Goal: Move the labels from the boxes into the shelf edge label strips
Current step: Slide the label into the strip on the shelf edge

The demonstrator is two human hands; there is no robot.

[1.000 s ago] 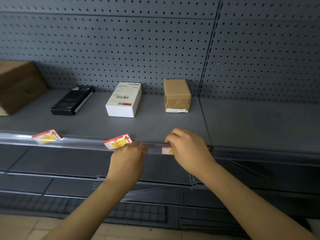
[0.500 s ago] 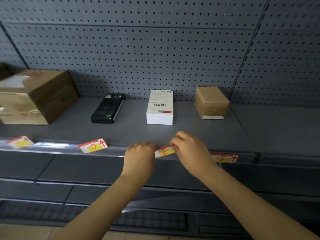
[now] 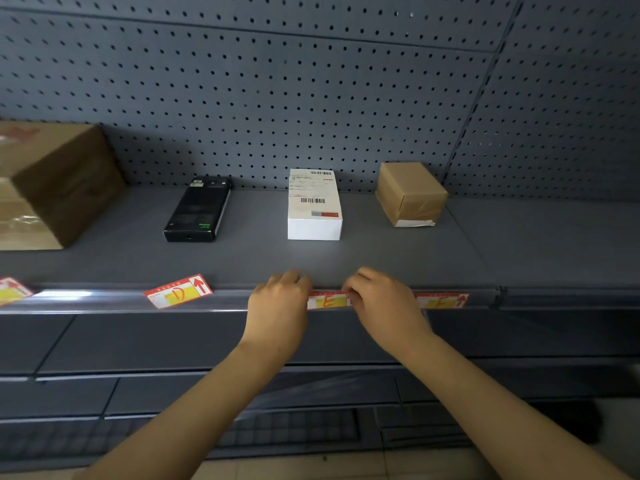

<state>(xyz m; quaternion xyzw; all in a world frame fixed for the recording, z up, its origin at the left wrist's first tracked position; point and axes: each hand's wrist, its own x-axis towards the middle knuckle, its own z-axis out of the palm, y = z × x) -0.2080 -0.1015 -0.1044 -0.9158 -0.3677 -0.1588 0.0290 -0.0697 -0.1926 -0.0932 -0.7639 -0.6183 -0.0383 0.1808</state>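
Observation:
A red-and-yellow label marked E [image 3: 327, 301] lies level against the clear shelf edge label strip [image 3: 104, 299], below the white box [image 3: 314, 206]. My left hand [image 3: 278, 306] pinches its left end and my right hand [image 3: 382, 303] pinches its right end. Another label marked F [image 3: 443, 300] sits flat in the strip to the right. A label marked D [image 3: 178, 291] rests tilted on the strip's top edge, below the black box [image 3: 197, 211]. One more tilted label [image 3: 12, 291] shows at the far left.
A small brown box [image 3: 410, 194] stands right of the white box, and a large cardboard box [image 3: 52, 181] stands at the far left on the grey shelf [image 3: 381, 258]. Pegboard wall behind. Lower shelves and a tiled floor lie below.
The view shifted left along the shelf. My hands left label F in the strip and took hold of label E, which went from tilted to level against the strip.

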